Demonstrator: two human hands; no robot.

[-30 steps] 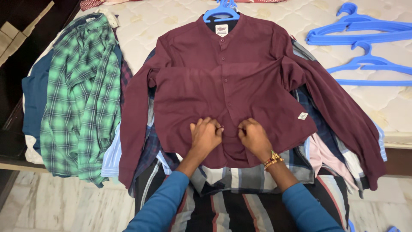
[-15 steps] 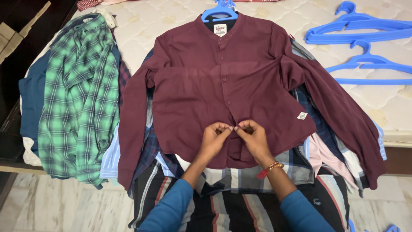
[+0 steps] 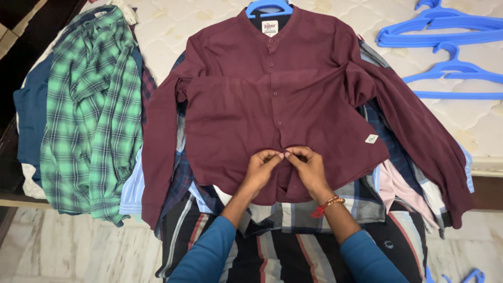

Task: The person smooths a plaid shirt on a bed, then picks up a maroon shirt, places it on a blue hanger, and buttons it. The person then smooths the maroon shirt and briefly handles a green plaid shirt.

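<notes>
Shirt [image 3: 293, 99] atop clothes pile [image 3: 293, 215]; 2 hangers [image 3: 445, 52] right.

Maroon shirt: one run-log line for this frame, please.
left hand: pinching placket | right hand: pinching placket | maroon shirt: flat, on blue hanger, atop shirt pile

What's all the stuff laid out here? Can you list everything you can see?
maroon shirt: one, dark red, spread flat on top of the clothes pile, on a blue hanger
clothes pile: several striped and checked shirts under the maroon shirt
green checked shirt: one, at the left, lying on a blue garment
loose hangers: several, blue, at upper right on the mattress
mattress: one, cream, quilted
floor: pale marble, at the bottom
left hand: pinching the maroon shirt's front near the hem
right hand: pinching the same spot; beaded wristband
</notes>
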